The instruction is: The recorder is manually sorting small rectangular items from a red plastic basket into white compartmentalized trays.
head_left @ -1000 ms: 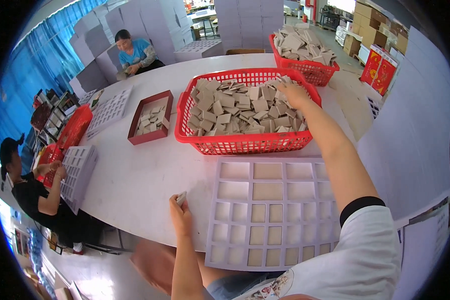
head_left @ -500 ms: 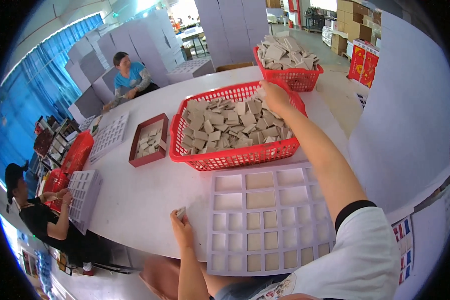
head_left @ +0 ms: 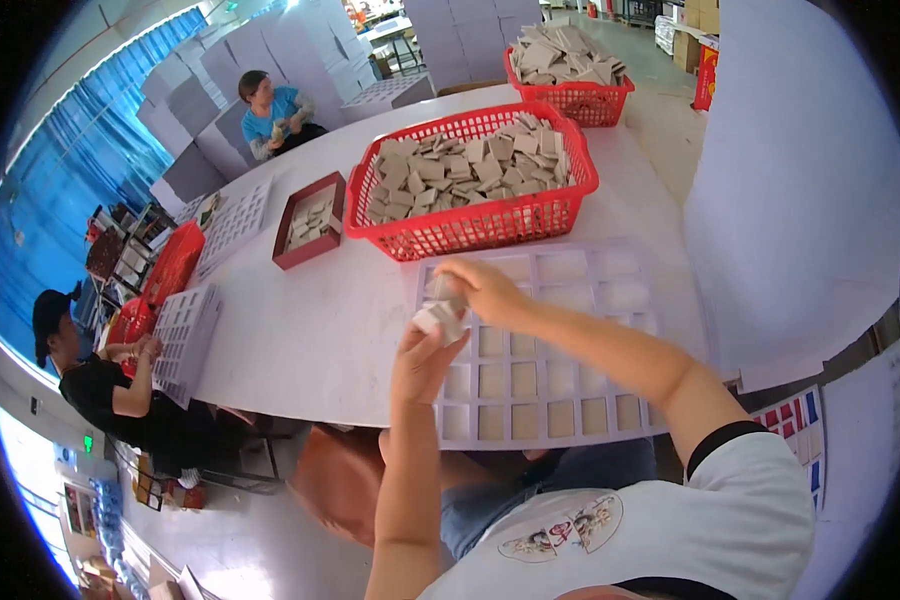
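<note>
My left hand (head_left: 422, 365) is closed on a small stack of grey cardboard pieces (head_left: 438, 322), held up over the left side of a pale lavender grid tray (head_left: 560, 441). Fingers of my right hand (head_left: 490, 295) pinch more grey pieces (head_left: 445, 288) just above that stack; motion blurs their edges. Some of the tray's square compartments have grey-beige bottoms, others look pale lavender. Beyond the tray stands a large red plastic basket (head_left: 480, 232), heaped with loose grey cardboard squares (head_left: 460, 170).
A second red basket (head_left: 575, 103) of grey pieces stands behind. Left of the large basket lies a dark red shallow box (head_left: 308, 252) with more pieces. Two people, one (head_left: 270, 115) at the far side and one (head_left: 120, 390) at the left, sit along the white table (head_left: 290, 340).
My right hand has come back from the large basket to my left hand, bringing grey pieces. My left hand has risen over the tray. The whole view has shifted.
</note>
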`<state>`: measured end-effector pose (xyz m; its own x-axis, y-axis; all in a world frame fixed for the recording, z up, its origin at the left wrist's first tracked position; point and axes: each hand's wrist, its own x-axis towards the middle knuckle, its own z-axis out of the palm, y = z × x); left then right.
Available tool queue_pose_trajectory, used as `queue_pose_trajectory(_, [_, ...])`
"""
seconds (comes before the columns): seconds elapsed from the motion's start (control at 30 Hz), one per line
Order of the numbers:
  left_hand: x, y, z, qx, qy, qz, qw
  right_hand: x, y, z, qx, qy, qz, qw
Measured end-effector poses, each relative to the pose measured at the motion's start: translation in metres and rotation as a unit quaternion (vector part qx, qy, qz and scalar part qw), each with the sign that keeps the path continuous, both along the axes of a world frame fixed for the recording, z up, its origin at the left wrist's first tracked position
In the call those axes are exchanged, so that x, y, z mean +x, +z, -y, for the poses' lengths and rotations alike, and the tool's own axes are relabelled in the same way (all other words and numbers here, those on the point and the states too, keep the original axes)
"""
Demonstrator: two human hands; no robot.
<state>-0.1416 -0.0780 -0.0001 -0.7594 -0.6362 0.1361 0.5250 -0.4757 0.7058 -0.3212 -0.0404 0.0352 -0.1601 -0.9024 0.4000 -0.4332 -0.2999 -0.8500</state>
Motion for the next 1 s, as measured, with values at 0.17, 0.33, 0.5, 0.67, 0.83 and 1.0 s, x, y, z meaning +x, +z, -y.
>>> queue_pose_trajectory(0.17, [-0.010,-0.016,-0.038,0.011,0.091,0.053,0.994,0.013,-0.040,-0.020,-0.002,0.007,0.061,0.998])
queue_pose_trajectory(0.33, [0.021,-0.018,-0.018,-0.068,0.186,0.056,0.979,-0.055,-0.022,-0.069,0.059,0.001,0.015,0.998])
queue_pose_trajectory(0.5, [0.086,-0.037,0.019,-0.060,0.266,0.101,0.957,-0.176,-0.045,-0.159,0.064,-0.271,0.029,0.960])
queue_pose_trajectory(0.67, [0.103,-0.072,0.014,0.009,0.137,0.099,0.986,-0.184,-0.083,-0.240,0.179,-0.296,0.143,0.927])
queue_pose_trajectory(0.83, [0.088,-0.049,-0.004,-0.069,0.126,0.187,0.972,-0.134,-0.105,-0.247,0.170,-0.294,0.115,0.933])
queue_pose_trajectory(1.0, [0.075,-0.041,-0.018,-0.101,0.085,0.247,0.960,-0.146,-0.102,-0.251,0.159,-0.234,0.200,0.938])
